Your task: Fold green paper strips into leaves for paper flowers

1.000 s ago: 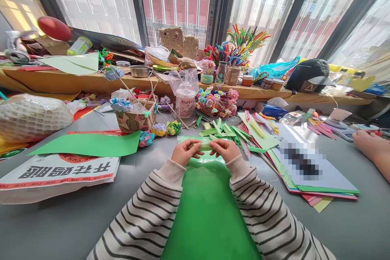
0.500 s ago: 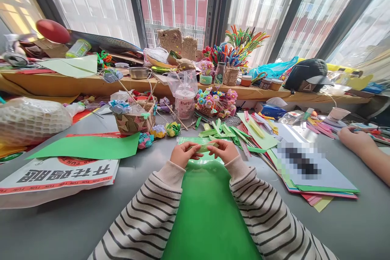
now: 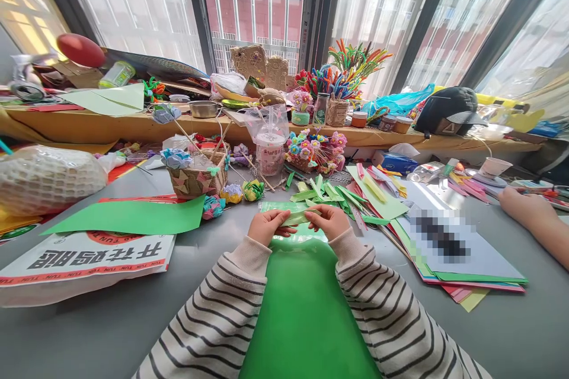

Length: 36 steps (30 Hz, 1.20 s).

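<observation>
Head view over a grey table (image 3: pixel 111 320). Left hand (image 3: pixel 265 226) and right hand (image 3: pixel 329 221) meet at table centre, each with fingers curled and pinched shut on one end of a pale green paper strip (image 3: pixel 301 217). The strip spans the gap between the two hands, held just above the far edge of a green mat (image 3: pixel 302 308) that lies between the striped sleeves (image 3: pixel 213 320).

Beyond the strip, near the hands: a heap of folded green strips (image 3: pixel 329 192). Left of the hands: a green sheet (image 3: pixel 128 217) lying over a printed bag (image 3: pixel 84 260); a woven basket (image 3: pixel 198 177) of paper flowers; small paper balls (image 3: pixel 242 190) just beside the basket. Behind the heap: a plastic cup (image 3: pixel 269 151) and a cluster of paper blooms (image 3: pixel 315 149). Right of the hands: a stack of coloured sheets (image 3: pixel 444 249), partly blurred. Far right: another person's hand (image 3: pixel 518 204) resting on the table, well apart from the strip; its fingers are too small to tell. A cluttered sill (image 3: pixel 133 124) runs along the windows, with a dark cap (image 3: pixel 448 108) at its right end
</observation>
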Each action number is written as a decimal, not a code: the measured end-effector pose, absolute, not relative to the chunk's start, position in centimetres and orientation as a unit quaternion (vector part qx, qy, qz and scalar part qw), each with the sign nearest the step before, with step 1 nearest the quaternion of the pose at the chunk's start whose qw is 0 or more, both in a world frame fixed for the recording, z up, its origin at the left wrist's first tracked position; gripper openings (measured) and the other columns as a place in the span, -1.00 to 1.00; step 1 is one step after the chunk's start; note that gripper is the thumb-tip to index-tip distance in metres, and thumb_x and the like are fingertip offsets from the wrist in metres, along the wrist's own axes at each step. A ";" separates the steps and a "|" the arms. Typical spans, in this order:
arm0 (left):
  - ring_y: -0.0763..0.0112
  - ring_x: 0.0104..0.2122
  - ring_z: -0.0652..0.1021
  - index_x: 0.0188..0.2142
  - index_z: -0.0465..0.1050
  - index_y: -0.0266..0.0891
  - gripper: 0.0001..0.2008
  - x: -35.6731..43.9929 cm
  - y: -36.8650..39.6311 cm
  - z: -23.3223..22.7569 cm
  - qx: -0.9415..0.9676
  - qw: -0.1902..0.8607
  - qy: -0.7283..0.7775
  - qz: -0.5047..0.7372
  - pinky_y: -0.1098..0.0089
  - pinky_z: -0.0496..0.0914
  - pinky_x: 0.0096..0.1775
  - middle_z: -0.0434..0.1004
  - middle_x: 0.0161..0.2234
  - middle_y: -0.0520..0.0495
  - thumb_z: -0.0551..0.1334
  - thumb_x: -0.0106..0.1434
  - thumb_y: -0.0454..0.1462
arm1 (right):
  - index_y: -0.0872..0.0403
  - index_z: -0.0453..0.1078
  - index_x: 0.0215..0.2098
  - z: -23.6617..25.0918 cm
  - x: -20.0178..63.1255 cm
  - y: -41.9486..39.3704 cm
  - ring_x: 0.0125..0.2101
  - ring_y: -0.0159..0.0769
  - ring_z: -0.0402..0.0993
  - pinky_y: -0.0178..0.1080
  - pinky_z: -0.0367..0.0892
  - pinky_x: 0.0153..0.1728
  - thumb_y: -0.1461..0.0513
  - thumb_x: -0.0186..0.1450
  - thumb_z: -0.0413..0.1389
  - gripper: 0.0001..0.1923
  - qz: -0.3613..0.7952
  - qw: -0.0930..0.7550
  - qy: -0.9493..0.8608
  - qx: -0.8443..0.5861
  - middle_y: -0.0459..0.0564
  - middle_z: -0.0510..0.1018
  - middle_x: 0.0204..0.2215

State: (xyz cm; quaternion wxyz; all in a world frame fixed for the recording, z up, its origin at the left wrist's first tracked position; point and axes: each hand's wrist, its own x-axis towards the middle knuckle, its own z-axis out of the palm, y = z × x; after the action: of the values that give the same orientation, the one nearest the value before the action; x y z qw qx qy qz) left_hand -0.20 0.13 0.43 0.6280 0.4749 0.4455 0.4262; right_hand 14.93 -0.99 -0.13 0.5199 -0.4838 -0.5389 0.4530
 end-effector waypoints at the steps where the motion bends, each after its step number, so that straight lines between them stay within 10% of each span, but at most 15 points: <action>1: 0.37 -0.63 0.49 -0.52 0.35 -0.36 -0.66 -0.2 0.1 0.3 0.481 0.621 0.445 0.430 0.45 0.36 -0.57 0.46 -0.67 -0.04 0.26 -0.21 -0.11 | 0.16 0.33 -0.52 -0.2 14.9 -1.0 -0.73 -0.45 0.28 -0.36 0.21 -0.67 0.14 -0.10 0.13 -0.75 0.452 0.518 -0.540 -0.485 -0.15 0.37 -0.77; 36: 0.40 -0.66 0.47 -0.57 0.37 -0.36 -0.71 0.0 -0.1 0.1 0.510 0.552 0.456 0.476 0.47 0.37 -0.58 0.40 -0.72 0.02 0.27 -0.21 -0.14 | 0.14 0.31 -0.45 0.1 15.1 -1.1 -0.63 -0.39 0.38 -0.35 0.29 -0.60 0.16 -0.10 0.15 -0.73 0.422 0.539 -0.552 -0.476 -0.11 0.40 -0.67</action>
State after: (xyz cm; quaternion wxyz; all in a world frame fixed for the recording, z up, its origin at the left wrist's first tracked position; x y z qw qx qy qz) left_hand -0.02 -0.09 0.13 0.5524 0.5099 0.4560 0.4763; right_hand 15.05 -1.12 0.06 0.5391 -0.4763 -0.5515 0.4222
